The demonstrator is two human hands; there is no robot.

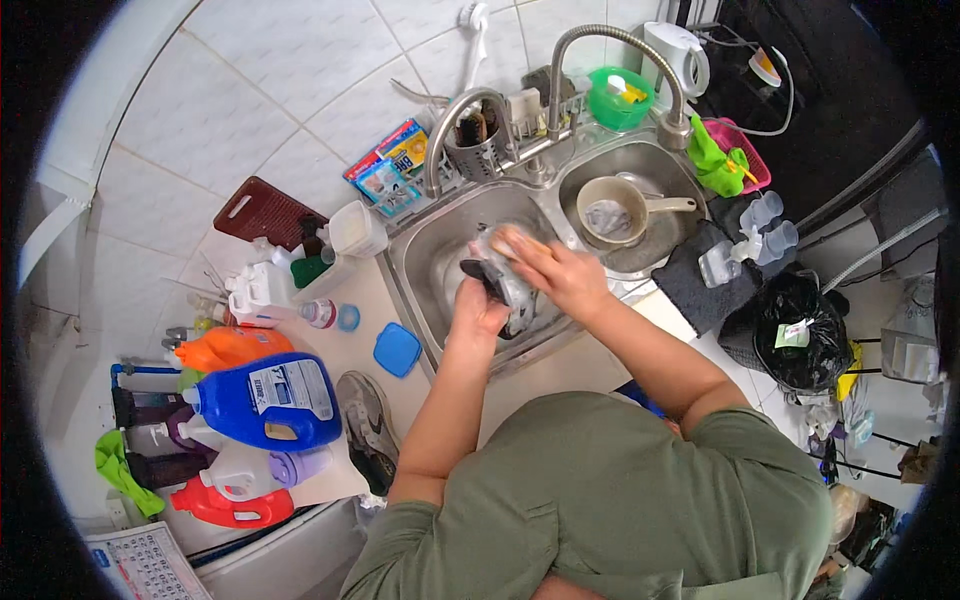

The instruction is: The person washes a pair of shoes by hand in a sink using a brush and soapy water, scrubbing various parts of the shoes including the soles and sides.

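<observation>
A sudsy grey sports shoe [511, 279] with a black part is held over the left basin [435, 262] of a steel double sink. My left hand [480, 306] grips it from the near side. Against its upper, my right hand [564, 279] presses a tan scrubbing brush [517, 244]; the bristles are hidden. Soap foam covers much of the shoe. A grey sports shoe [367, 420] lies on the counter, left of my left forearm. Beyond my hands, a curved steel faucet [465, 101] arches over the left basin.
In the right basin sits a beige saucepan [611, 214] with something sudsy inside. A blue lid [397, 349] and a blue detergent jug [262, 401] occupy the left counter. A flexible spout [600, 30] rises behind the sink. At right are a dark cloth [686, 281] and a trash bin [795, 330].
</observation>
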